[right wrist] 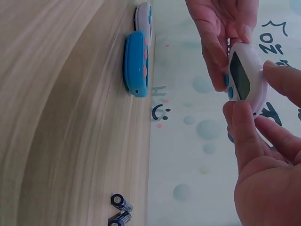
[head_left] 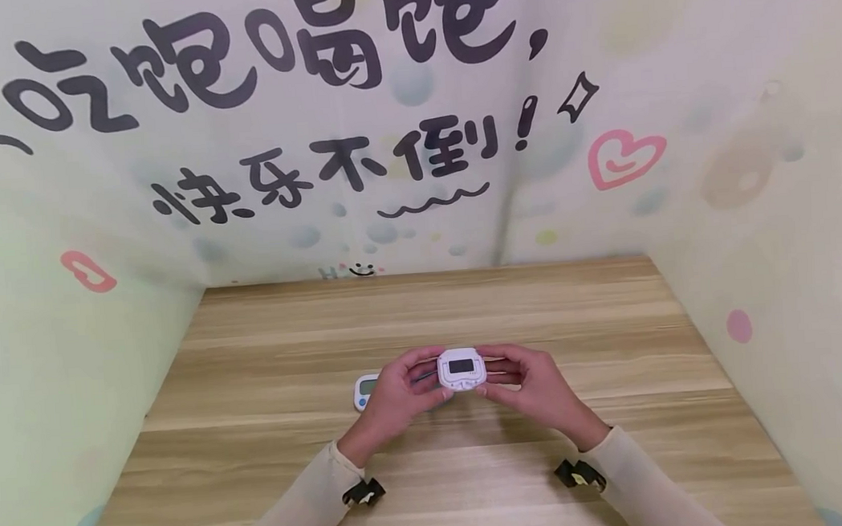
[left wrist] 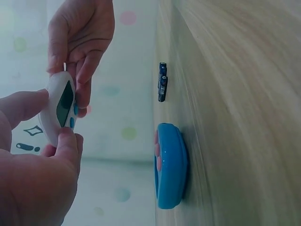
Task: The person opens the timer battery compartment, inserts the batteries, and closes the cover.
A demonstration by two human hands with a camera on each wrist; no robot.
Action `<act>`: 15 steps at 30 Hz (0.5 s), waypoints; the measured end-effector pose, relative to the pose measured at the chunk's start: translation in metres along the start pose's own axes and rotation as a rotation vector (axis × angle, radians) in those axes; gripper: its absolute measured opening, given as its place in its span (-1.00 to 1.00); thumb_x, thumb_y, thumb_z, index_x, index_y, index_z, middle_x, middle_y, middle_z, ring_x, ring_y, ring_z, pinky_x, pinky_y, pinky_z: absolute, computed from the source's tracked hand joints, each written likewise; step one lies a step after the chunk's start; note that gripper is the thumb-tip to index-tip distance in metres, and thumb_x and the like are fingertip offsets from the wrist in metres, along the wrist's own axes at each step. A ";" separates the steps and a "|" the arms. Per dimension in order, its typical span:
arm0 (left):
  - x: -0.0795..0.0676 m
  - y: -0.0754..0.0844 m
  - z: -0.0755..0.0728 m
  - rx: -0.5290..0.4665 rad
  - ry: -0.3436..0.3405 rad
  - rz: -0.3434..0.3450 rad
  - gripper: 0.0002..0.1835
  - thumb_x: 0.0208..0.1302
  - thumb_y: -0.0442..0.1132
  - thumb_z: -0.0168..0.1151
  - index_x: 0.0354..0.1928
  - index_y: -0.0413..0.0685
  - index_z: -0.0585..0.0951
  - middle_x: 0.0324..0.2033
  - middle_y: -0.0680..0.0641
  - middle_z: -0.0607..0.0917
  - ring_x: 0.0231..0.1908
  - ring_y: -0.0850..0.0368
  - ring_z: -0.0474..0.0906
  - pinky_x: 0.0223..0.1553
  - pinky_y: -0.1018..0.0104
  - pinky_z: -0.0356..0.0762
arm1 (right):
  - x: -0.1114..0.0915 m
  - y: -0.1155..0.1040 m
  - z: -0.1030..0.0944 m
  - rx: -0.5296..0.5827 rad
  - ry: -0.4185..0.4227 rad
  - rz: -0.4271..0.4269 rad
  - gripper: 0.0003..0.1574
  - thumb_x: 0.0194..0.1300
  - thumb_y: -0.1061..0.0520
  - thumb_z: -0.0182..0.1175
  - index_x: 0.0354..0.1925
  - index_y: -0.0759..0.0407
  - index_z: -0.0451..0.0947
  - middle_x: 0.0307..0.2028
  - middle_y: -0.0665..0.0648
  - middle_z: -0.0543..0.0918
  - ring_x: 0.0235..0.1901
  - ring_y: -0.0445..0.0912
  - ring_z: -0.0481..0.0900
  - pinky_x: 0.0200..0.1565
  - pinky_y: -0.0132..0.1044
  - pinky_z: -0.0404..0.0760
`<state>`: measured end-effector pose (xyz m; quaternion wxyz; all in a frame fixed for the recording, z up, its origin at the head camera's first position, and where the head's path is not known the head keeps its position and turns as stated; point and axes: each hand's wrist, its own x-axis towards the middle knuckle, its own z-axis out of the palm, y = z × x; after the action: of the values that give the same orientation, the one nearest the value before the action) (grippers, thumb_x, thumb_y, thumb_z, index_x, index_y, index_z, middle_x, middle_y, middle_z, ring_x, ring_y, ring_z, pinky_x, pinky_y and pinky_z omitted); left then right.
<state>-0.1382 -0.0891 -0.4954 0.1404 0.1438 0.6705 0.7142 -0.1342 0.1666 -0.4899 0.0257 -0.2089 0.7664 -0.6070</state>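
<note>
From the left edge of the worktop, we first come to a white unit with a blue button, partly covered by the left hand. Just beside it, largely behind that hand, we find a blue unit with pink buttons. The left hand pinches one side of a white gadget, its thumb and fingers bent. We see this gadget raised above the worktop, about midway between the left and right edges, its dark rectangle upward and its screen and blue buttons facing down. The right hand grasps the other side. Farther right than the blue unit, we spot two dark batteries lying together on the worktop.
</note>
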 end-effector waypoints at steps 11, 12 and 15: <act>0.000 -0.004 0.004 0.006 -0.011 0.010 -0.30 0.21 -0.52 0.47 0.41 -0.24 0.51 0.30 -0.34 0.58 0.23 -0.05 0.62 0.23 0.31 0.68 | 0.000 0.001 -0.002 0.012 -0.010 -0.009 -0.35 0.17 0.31 0.57 0.22 0.25 0.63 0.08 0.29 0.74 -0.07 -0.11 0.82 -0.01 -0.09 0.83; 0.000 -0.004 0.004 0.001 -0.013 0.007 -0.30 0.22 -0.52 0.47 0.42 -0.22 0.50 0.31 -0.33 0.58 0.21 -0.04 0.63 0.20 0.31 0.70 | 0.000 0.001 -0.003 0.012 -0.012 -0.012 -0.35 0.17 0.30 0.58 0.22 0.23 0.63 0.08 0.28 0.73 -0.07 -0.11 0.82 -0.02 -0.10 0.83; -0.001 -0.006 0.003 -0.016 -0.020 -0.003 -0.30 0.25 -0.54 0.43 0.44 -0.17 0.50 0.35 -0.30 0.53 0.13 0.02 0.64 0.11 0.32 0.75 | 0.001 0.002 -0.003 0.004 -0.015 -0.020 -0.37 0.20 0.27 0.57 0.22 0.20 0.63 0.07 0.26 0.72 -0.09 -0.10 0.81 -0.04 -0.16 0.84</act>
<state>-0.1359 -0.0863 -0.5009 0.1491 0.1488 0.6634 0.7180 -0.1368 0.1696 -0.4906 0.0257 -0.2213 0.7629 -0.6069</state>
